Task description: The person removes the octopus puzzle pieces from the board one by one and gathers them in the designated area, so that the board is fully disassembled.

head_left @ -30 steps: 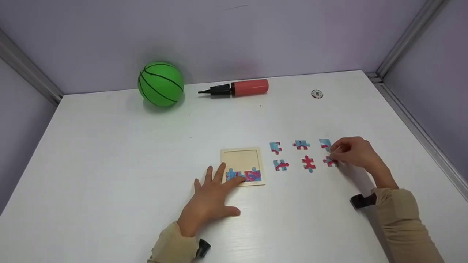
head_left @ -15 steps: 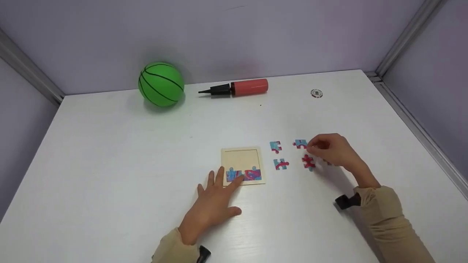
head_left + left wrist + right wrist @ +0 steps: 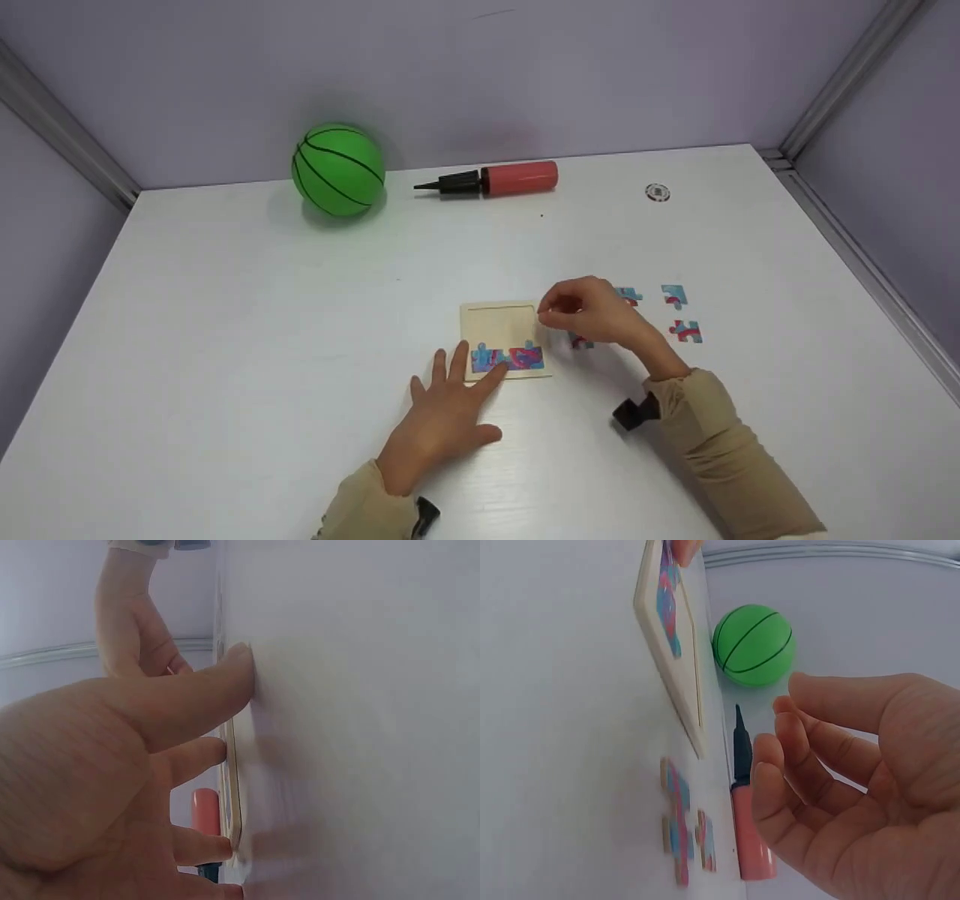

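Note:
A square wooden puzzle tray (image 3: 495, 324) lies on the white table. Along its near side are blue and pink jigsaw pieces (image 3: 526, 358). My left hand (image 3: 439, 427) is spread at the tray's lower left, index fingertip on the pieces and other fingers at the frame. My right hand (image 3: 600, 313) hovers at the tray's right edge, its fingers loosely bent, with nothing visible between thumb and fingers in the right wrist view. Below it in that view lie two loose jigsaw pieces (image 3: 679, 829). Farther right are a blue corner piece (image 3: 673, 292) and a red-and-blue piece (image 3: 687, 330); the right hand partly hides others.
A green ball with black lines (image 3: 339, 171) stands at the back left. Beside it lies a hand pump (image 3: 521, 178) with a red barrel and black nozzle. A round poker chip (image 3: 658, 193) is at the back right. Pale walls enclose the table's back and sides.
My right hand has swept left from the far-right loose pieces, over the middle ones, to the tray's right edge. The left hand stays on the tray. The loose pieces keep their places.

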Action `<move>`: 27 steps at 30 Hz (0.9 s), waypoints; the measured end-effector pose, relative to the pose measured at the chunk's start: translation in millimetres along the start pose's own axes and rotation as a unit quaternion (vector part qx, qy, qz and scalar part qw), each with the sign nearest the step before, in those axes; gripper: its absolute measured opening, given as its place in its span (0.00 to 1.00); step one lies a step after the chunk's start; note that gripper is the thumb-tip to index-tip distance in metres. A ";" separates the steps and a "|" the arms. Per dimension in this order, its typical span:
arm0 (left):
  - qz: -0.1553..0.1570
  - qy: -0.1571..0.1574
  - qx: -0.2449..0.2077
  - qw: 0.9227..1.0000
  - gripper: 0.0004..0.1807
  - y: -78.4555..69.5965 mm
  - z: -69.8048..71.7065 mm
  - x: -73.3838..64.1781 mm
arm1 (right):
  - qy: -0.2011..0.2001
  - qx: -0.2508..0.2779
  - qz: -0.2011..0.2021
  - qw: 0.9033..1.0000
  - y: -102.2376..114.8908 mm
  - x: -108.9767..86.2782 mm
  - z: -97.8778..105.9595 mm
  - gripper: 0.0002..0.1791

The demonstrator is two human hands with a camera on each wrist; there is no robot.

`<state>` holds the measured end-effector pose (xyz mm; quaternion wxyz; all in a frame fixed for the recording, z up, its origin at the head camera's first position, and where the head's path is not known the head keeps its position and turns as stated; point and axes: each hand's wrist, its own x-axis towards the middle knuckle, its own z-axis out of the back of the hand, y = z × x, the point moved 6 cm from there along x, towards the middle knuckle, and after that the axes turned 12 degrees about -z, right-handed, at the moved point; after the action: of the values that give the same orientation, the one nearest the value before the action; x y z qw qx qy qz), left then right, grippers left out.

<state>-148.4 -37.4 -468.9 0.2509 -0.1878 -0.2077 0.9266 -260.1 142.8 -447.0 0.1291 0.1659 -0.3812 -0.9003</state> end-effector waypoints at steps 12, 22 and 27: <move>0.018 0.027 0.012 0.999 0.40 0.2 -2.0 2.8 | 0.090 -0.001 0.006 0.996 35.3 30.9 -52.1 0.06; 0.011 0.011 0.035 0.999 0.41 1.8 2.1 -0.7 | 0.105 -0.021 0.023 0.994 39.4 34.8 -64.5 0.06; 0.011 0.008 0.035 0.999 0.42 1.4 3.1 -1.5 | 0.112 -0.034 0.037 0.992 38.7 34.8 -66.9 0.06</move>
<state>-149.1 -40.2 -466.6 0.2490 -0.1884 -0.1716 0.9344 -261.1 61.1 -469.4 0.2099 0.2470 -0.3392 -0.8831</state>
